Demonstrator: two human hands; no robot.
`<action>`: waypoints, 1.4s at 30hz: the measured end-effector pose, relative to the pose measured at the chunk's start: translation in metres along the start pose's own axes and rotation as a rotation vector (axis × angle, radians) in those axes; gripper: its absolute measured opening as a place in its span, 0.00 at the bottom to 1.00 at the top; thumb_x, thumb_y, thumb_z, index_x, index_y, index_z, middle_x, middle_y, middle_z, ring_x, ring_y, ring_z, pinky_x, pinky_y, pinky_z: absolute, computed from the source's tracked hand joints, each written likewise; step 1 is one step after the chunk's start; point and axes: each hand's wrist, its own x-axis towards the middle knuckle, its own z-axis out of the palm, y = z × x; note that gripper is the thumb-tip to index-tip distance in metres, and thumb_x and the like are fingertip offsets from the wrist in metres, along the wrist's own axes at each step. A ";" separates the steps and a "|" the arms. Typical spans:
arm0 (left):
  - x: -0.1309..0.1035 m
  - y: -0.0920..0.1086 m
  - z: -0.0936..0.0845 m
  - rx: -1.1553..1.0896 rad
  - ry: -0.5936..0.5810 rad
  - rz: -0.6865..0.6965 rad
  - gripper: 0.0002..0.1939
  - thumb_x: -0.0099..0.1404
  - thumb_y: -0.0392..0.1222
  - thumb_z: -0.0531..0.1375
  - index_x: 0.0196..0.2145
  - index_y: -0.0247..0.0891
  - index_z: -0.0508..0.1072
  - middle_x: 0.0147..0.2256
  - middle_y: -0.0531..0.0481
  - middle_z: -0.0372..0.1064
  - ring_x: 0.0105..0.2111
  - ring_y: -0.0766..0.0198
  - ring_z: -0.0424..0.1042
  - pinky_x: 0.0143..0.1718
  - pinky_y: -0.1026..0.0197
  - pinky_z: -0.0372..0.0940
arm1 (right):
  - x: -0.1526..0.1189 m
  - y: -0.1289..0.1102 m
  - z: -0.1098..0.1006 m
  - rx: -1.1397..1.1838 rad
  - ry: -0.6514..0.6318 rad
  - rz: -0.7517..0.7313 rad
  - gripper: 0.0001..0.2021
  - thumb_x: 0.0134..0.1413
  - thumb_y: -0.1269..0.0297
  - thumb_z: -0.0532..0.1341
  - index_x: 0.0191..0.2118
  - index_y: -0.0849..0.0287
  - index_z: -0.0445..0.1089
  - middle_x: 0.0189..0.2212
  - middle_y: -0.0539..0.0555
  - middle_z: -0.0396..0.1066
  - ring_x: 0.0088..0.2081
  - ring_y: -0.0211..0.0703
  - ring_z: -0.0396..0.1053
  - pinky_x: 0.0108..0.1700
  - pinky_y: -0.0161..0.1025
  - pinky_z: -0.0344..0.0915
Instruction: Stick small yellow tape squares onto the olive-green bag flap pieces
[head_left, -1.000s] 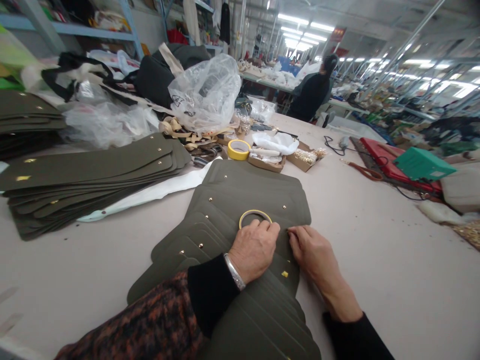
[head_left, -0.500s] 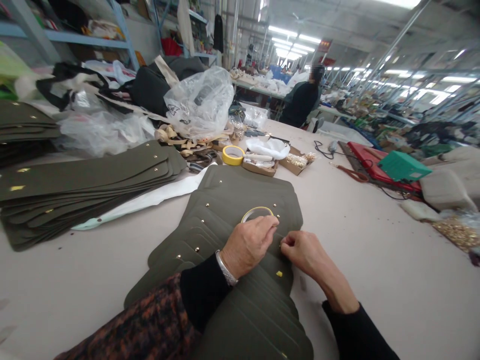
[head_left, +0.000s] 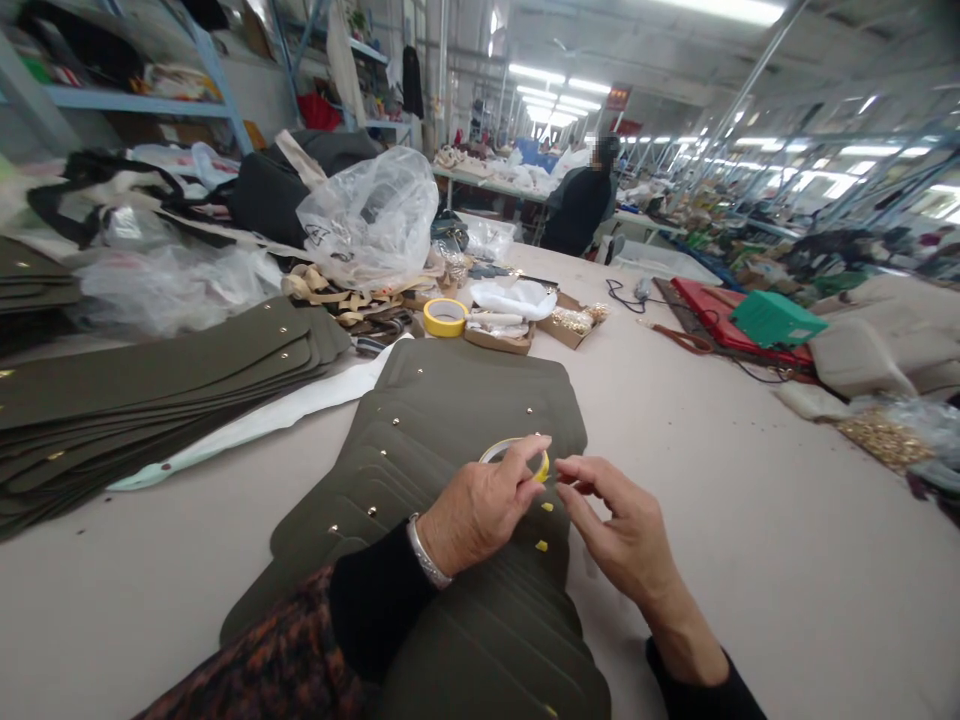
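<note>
A stack of dark olive panels (head_left: 480,385) with small metal studs lies on the table in front of me. Over it, my left hand (head_left: 487,500) has its thumb and fingers around a thin roll of yellow tape (head_left: 541,468). My right hand (head_left: 619,515) is just right of the roll, thumb and forefinger a little apart, and nothing can be made out between them. Two small yellow tape pieces (head_left: 541,546) stick to the panels below the hands.
More olive panels (head_left: 187,365) lie at the left beside a white strip (head_left: 300,415). Behind are another yellow tape roll (head_left: 445,317), boxes of small parts (head_left: 574,320) and plastic bags (head_left: 375,215). A green box (head_left: 778,320) stands right; a person (head_left: 579,205) sits further back.
My right thumb and forefinger have parted from their pinch. A second yellow piece now shows on the panels above the first. The tape roll is tilted more, and the view has shifted slightly right.
</note>
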 end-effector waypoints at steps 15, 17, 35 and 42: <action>0.000 0.004 -0.003 0.104 -0.152 0.080 0.09 0.71 0.36 0.49 0.48 0.38 0.60 0.38 0.49 0.72 0.39 0.62 0.73 0.40 0.61 0.68 | -0.006 0.000 0.014 -0.194 0.029 -0.181 0.06 0.56 0.76 0.56 0.34 0.58 0.66 0.27 0.50 0.70 0.29 0.36 0.68 0.34 0.34 0.65; 0.000 0.005 -0.003 0.140 -0.151 0.083 0.07 0.71 0.37 0.48 0.45 0.38 0.62 0.36 0.50 0.71 0.37 0.62 0.73 0.39 0.61 0.68 | -0.006 -0.002 0.015 -0.212 0.047 -0.191 0.07 0.56 0.77 0.56 0.34 0.58 0.66 0.27 0.51 0.70 0.30 0.36 0.68 0.34 0.34 0.65; 0.000 0.014 0.005 0.358 0.055 0.187 0.10 0.71 0.36 0.46 0.34 0.37 0.65 0.27 0.52 0.66 0.28 0.64 0.67 0.29 0.62 0.61 | 0.005 0.010 0.021 0.249 0.161 0.678 0.12 0.46 0.56 0.63 0.28 0.61 0.72 0.19 0.50 0.72 0.20 0.40 0.70 0.26 0.36 0.68; 0.013 -0.003 0.007 0.557 -0.232 -0.052 0.07 0.70 0.33 0.48 0.39 0.38 0.64 0.36 0.48 0.67 0.38 0.58 0.65 0.39 0.57 0.62 | 0.010 0.039 0.020 0.385 -0.001 0.716 0.19 0.44 0.50 0.66 0.32 0.64 0.73 0.22 0.53 0.73 0.23 0.36 0.68 0.28 0.35 0.68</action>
